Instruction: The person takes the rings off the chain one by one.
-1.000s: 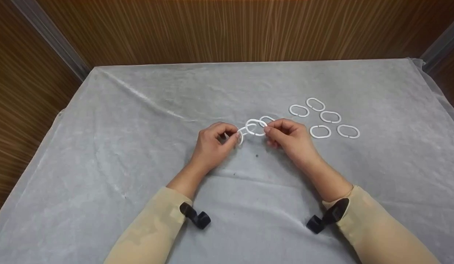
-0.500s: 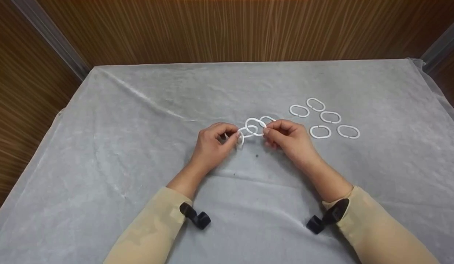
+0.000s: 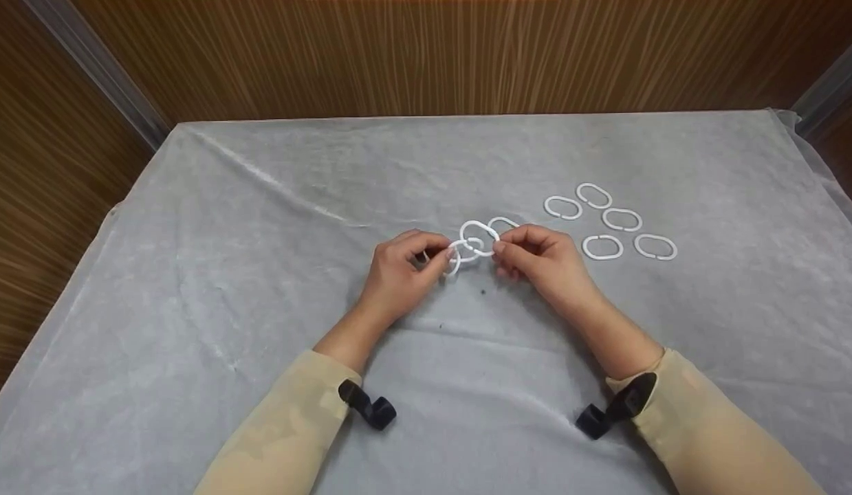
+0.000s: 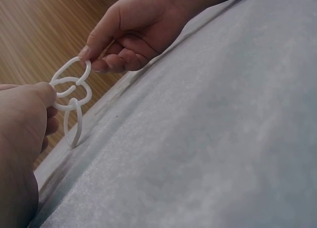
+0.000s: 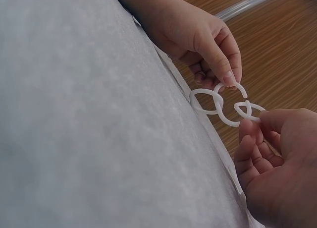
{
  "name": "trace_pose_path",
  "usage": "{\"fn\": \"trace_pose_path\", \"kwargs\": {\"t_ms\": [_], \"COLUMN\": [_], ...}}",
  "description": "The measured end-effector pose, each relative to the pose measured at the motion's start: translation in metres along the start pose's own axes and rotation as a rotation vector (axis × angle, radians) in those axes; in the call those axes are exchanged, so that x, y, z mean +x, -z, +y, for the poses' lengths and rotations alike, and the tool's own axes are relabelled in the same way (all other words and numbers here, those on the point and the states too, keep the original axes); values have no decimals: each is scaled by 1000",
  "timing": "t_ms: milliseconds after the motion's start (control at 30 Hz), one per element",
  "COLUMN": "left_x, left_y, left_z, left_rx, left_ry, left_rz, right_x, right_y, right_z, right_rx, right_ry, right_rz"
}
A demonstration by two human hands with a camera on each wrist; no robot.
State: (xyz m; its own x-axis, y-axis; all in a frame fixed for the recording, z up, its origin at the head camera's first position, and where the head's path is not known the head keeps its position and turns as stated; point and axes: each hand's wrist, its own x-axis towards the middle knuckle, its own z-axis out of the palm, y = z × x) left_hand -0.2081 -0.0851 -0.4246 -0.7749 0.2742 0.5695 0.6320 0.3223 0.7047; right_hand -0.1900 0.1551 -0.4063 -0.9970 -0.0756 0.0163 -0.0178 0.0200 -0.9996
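My left hand pinches a white oval split ring between thumb and fingertips. From it hangs a second white ring, linked through its lower side. My right hand pinches a third split ring by its right end. In the wrist views this ring crosses the left-held one close to that ring's gap, and the two appear hooked together. Fingertips hide parts of both held rings. Just behind the right fingers lies another white ring, partly covered by the hand.
Several loose split rings, among them one nearest the hand and one farther back, lie flat to the right. A grey cloth with creases covers the table. Wood-grain panels stand behind it and at the sides.
The left-held ring has tilted and its gap has come round to the right-held ring. The hanging ring has swung slightly lower. Both hands stay nearly in place.
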Motion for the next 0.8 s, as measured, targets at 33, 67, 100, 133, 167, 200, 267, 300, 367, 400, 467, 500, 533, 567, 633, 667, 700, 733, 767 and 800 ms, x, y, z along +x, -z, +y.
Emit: {"fn": "trace_pose_path", "kwargs": {"t_ms": [33, 67, 100, 133, 167, 200, 267, 300, 367, 400, 467, 500, 533, 567, 633, 667, 700, 733, 767, 800], "left_x": [0, 0, 0, 0, 0, 0, 0, 0, 0, 0, 0, 0, 0, 0, 0, 0, 0, 0, 0, 0], "left_y": [0, 0, 0, 0, 0, 0, -1, -1, -1, -1, -1, -1, -1, -1, -1, -1, -1, -1, -1, -1], "left_z": [0, 0, 0, 0, 0, 0, 0, 0, 0, 0, 0, 0, 0, 0, 0, 0, 0, 0, 1, 1], "left_rx": [0, 0, 1, 2, 3, 4, 7, 7, 5, 3, -4, -7, -9, -10, -13, -12, -11, -10, -10, -10], "left_ry": [-2, -3, -4, -6, -7, -8, -10, -10, -12, -11, -9, -6, -4, -2, 0, 0, 0, -2, -2, -2], "left_rz": [0, -1, -1, -1, -2, -2, -3, -3, -2, -3, -4, -5, -6, -8, -11, -11, -12, -13, -14, -15], "right_x": [0, 0, 0, 0, -1, -1, -1, -1, -1, -1, -1, -1, -1, -1, -2, -2, -1, -1, -1, -2], "right_y": [0, 0, 0, 0, 0, 0, 0, 0, 0, 0, 0, 0, 0, 0, 0, 0, 0, 0, 0, 0], "right_z": [0, 0, 0, 0, 0, -1, 0, 0, 0, 0, 0, 0, 0, 0, -1, 0, 0, 0, 0, 0], "right_rx": [3, 5, 5, 5, 4, 5, 6, 7, 10, 14, 27, 34, 41, 47, 58, 60, 61, 61, 59, 60], "right_ry": [0, -1, -2, -3, -4, -5, -7, -7, -5, -4, -2, 0, 1, 0, 0, -1, -2, -3, -5, -5], "right_rz": [-2, -4, -6, -8, -11, -14, -19, -21, -24, -26, -34, -37, -41, -44, -49, -49, -49, -48, -48, -47]}}
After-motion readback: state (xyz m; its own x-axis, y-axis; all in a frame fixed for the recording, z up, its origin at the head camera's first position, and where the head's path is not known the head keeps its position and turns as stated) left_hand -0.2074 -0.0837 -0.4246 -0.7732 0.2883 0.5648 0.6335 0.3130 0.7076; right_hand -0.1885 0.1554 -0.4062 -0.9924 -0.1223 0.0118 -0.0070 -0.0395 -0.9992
